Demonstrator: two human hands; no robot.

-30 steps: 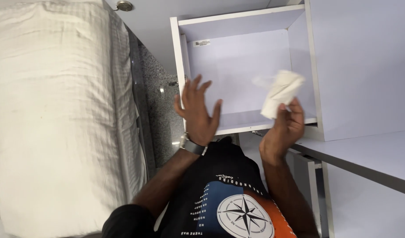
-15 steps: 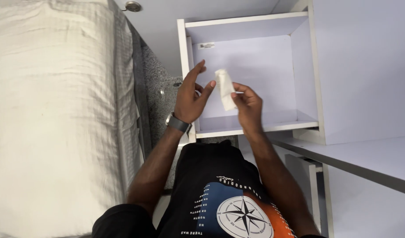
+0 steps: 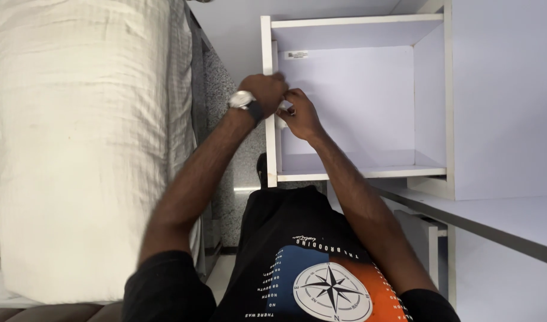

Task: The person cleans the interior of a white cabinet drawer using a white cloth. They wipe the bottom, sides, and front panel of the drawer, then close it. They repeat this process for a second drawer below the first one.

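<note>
My left hand [image 3: 267,90], with a wristwatch [image 3: 242,99] on its wrist, and my right hand [image 3: 300,114] meet at the left wall of an open white cabinet box [image 3: 267,143]. Both hands are curled tight, fingertips touching each other. The white folded cloth seen before is almost wholly hidden between the fingers. The box's inside [image 3: 357,101] is bare, with a small label [image 3: 296,55] near its top left corner.
A large cream pillow [image 3: 77,143] and striped bedding lie to the left. A speckled grey floor strip [image 3: 226,119] runs between the bed and the box. A white desk surface [image 3: 500,214] extends at the right. My black printed shirt [image 3: 309,262] fills the bottom.
My right hand brought the white cloth left from the box's right side to its left wall. My left hand closed in on it, and both now grip together.
</note>
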